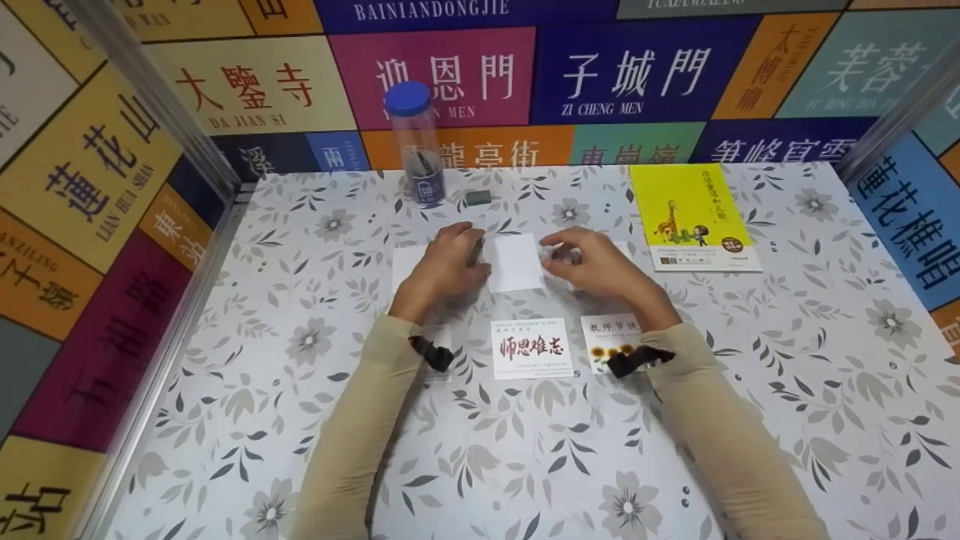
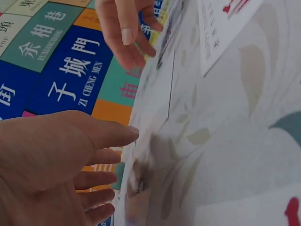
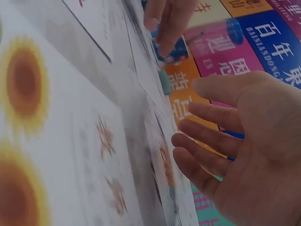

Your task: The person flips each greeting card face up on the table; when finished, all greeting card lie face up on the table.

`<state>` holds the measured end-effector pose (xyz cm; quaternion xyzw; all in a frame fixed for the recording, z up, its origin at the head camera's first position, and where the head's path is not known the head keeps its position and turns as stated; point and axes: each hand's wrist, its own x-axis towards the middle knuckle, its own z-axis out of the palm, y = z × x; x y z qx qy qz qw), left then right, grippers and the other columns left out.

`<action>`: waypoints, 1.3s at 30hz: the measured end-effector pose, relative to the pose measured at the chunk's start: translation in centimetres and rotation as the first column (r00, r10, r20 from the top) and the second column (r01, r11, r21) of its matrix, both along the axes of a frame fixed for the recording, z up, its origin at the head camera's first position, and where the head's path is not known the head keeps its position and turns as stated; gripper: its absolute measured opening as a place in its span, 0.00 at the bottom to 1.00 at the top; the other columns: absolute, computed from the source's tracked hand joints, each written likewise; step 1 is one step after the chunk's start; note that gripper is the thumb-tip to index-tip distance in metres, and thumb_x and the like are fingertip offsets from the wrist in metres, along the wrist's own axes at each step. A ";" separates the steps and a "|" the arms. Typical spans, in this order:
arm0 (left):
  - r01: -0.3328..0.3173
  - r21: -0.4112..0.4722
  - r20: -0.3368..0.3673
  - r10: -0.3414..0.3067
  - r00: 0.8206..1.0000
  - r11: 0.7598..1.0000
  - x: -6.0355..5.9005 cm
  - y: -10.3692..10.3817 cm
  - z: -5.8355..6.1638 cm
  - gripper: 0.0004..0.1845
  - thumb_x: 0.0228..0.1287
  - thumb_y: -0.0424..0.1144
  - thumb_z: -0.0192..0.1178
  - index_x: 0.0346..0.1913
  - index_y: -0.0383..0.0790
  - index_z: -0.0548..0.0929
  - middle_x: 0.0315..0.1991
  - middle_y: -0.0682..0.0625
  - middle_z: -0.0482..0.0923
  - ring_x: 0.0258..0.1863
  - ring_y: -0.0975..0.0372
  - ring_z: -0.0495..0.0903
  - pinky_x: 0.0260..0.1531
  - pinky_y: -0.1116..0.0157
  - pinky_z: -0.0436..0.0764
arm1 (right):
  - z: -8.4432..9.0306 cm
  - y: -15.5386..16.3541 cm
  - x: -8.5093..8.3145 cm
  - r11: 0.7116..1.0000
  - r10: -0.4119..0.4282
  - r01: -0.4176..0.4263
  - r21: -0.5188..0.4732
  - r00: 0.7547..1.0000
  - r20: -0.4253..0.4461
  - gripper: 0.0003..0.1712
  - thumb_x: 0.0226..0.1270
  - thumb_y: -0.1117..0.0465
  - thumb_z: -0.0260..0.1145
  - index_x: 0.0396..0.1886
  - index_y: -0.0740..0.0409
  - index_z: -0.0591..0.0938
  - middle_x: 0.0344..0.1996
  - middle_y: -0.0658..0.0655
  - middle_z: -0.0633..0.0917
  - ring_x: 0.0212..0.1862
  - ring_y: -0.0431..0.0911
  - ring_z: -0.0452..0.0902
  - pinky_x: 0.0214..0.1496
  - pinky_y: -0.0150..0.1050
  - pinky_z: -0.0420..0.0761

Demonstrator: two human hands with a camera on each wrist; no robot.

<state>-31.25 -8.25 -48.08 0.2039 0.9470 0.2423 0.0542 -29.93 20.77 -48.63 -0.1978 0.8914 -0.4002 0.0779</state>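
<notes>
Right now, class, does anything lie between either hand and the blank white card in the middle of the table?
Nothing visible does. The blank white card lies flat between the left hand and the right hand, with only bare flowered tablecloth in the gaps. The printed cards lie nearer the person; the jar stands behind.

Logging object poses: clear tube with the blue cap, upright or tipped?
Upright. The tube stands on its base at the table's far edge, blue cap on top.

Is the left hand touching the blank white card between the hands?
Cannot tell: left hand sits at blank white card edge in head view; wrist views are blurred.
</notes>
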 end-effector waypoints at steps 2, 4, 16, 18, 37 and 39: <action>-0.002 -0.028 0.004 0.002 1.000 1.000 -0.2 0.0 -0.2 0.30 0.72 0.43 0.69 0.71 0.32 0.80 0.79 0.32 0.68 0.81 0.38 0.66 0.81 0.42 0.67 | -0.2 -1.5 0.1 0.999 0.029 -0.028 0.032 0.999 -0.022 0.27 0.76 0.57 0.71 0.71 0.60 0.82 0.67 0.64 0.83 0.63 0.60 0.81 0.69 0.58 0.81; 0.001 -0.062 0.004 -0.001 1.000 0.998 -0.4 0.1 -0.3 0.25 0.72 0.44 0.69 0.65 0.32 0.83 0.78 0.33 0.70 0.79 0.38 0.68 0.80 0.42 0.69 | -0.3 -2.7 0.4 0.993 0.051 -0.047 0.108 0.998 -0.037 0.30 0.75 0.55 0.72 0.73 0.58 0.81 0.70 0.64 0.81 0.68 0.61 0.77 0.74 0.59 0.76; 0.018 -0.021 0.048 -0.017 0.999 1.000 -0.6 -0.6 -0.4 0.40 0.67 0.50 0.76 0.78 0.39 0.75 0.75 0.42 0.74 0.76 0.46 0.72 0.80 0.48 0.69 | 0.2 -5.8 1.9 0.923 0.094 -0.057 0.380 0.993 -0.077 0.35 0.75 0.45 0.69 0.77 0.52 0.79 0.74 0.62 0.76 0.74 0.61 0.68 0.79 0.62 0.70; 0.020 -0.002 0.044 -0.020 0.999 1.000 -0.8 -0.5 -0.5 0.40 0.66 0.49 0.77 0.77 0.40 0.76 0.74 0.42 0.76 0.76 0.47 0.73 0.79 0.49 0.70 | 0.4 -5.8 1.8 0.927 0.086 -0.054 0.371 0.994 -0.069 0.33 0.75 0.46 0.69 0.75 0.52 0.80 0.73 0.61 0.77 0.73 0.60 0.68 0.77 0.61 0.70; 0.173 0.015 0.121 -0.173 0.977 0.985 -1.1 -1.1 -0.3 0.44 0.65 0.45 0.77 0.81 0.39 0.71 0.82 0.42 0.68 0.83 0.45 0.64 0.86 0.50 0.59 | 1.0 -6.2 -2.0 0.945 0.069 -0.076 0.317 0.997 0.032 0.52 0.56 0.48 0.87 0.78 0.55 0.75 0.75 0.62 0.73 0.77 0.60 0.64 0.83 0.57 0.64; 0.178 0.025 0.114 -0.180 0.977 0.984 -1.1 -1.1 -0.2 0.44 0.64 0.44 0.78 0.80 0.38 0.72 0.80 0.42 0.70 0.81 0.46 0.66 0.85 0.50 0.61 | 0.9 -6.4 -2.0 0.953 0.061 -0.067 0.295 0.998 0.031 0.54 0.54 0.49 0.88 0.80 0.55 0.74 0.72 0.62 0.72 0.75 0.58 0.65 0.81 0.55 0.66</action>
